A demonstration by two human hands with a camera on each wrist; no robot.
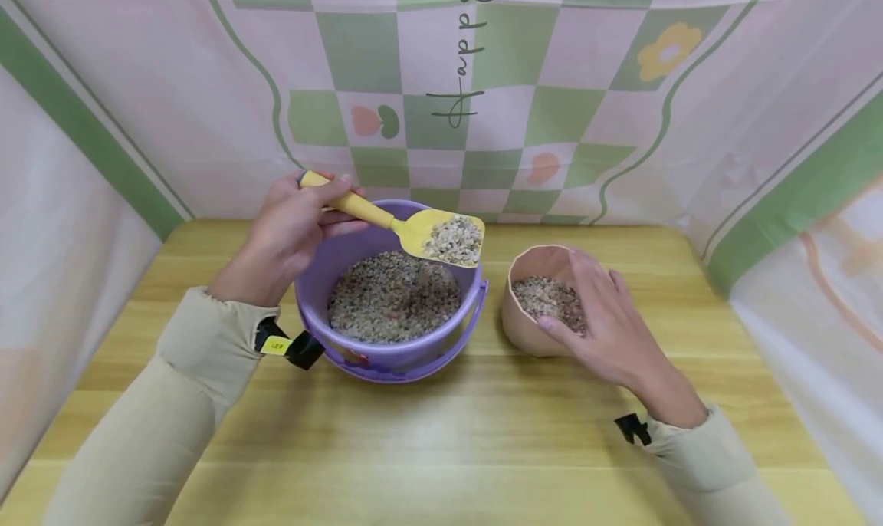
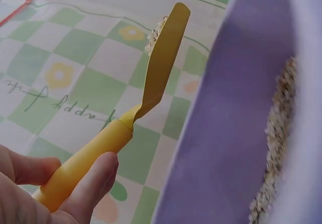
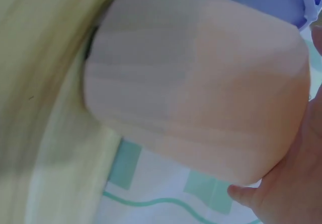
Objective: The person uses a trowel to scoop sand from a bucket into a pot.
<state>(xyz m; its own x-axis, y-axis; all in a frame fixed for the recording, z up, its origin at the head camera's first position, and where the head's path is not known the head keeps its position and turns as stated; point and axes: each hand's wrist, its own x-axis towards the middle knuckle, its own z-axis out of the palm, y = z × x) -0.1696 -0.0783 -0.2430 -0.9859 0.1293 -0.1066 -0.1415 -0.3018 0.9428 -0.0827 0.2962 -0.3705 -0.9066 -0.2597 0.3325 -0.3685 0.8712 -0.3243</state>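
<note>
Scoop (image 1: 414, 231) in apparently closed left grip (image 1: 288, 221)

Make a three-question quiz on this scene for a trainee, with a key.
1. Choose: what does the left hand hold? A) the bucket handle; B) the yellow scoop; C) the pot rim.
2. True or false: the scoop's blade is bare.
3. Fill in: in the head view, the pink pot stands to the right of the ____.

Key: 1. B. 2. False; grains lie on it. 3. Purple bucket.
</note>
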